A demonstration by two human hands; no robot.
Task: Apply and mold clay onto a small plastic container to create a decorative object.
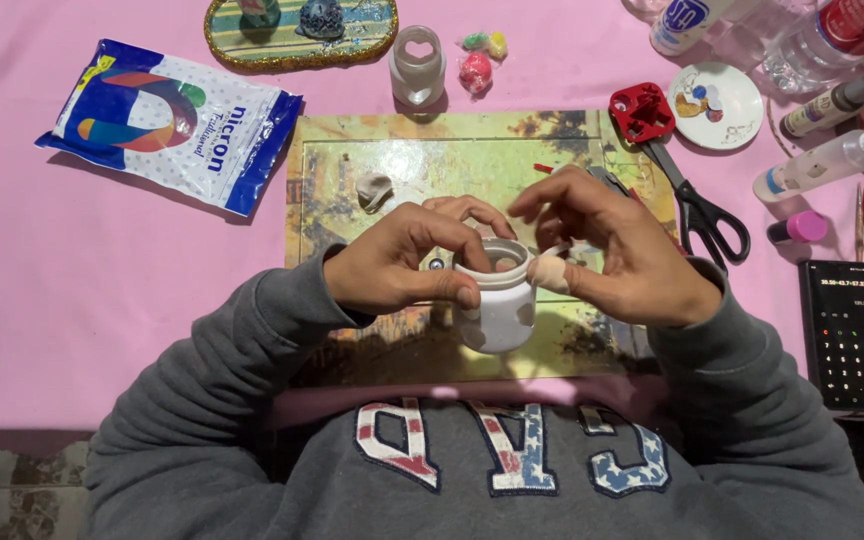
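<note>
The little white jar [497,300] is up off the surface [102,300], held over the picture mat [412,160] close to the person's chest. It could slip and drop, because only fingertips hold it and it is not resting on anything. If the fingers push too hard at the rim, the soft white stuff there could get squashed or dented.

The left hand [392,265] is at 9 o'clock from the jar. Its grip is pressed onto the jar's side and rim, thumb in front and fingers curled over the top. The right hand [617,255] is at 3 o'clock. Its fingers are spread wide, and one fingertip [550,273], wrapped in something pale, touches the rim. I cannot tell if that hand also pinches a small bit of clay.

Black scissors with a red part [692,195] lie at 2 o'clock from the jar, near the right wrist. A sleeve could bump them. A phone [845,335] lies far off at 3 o'clock.
</note>
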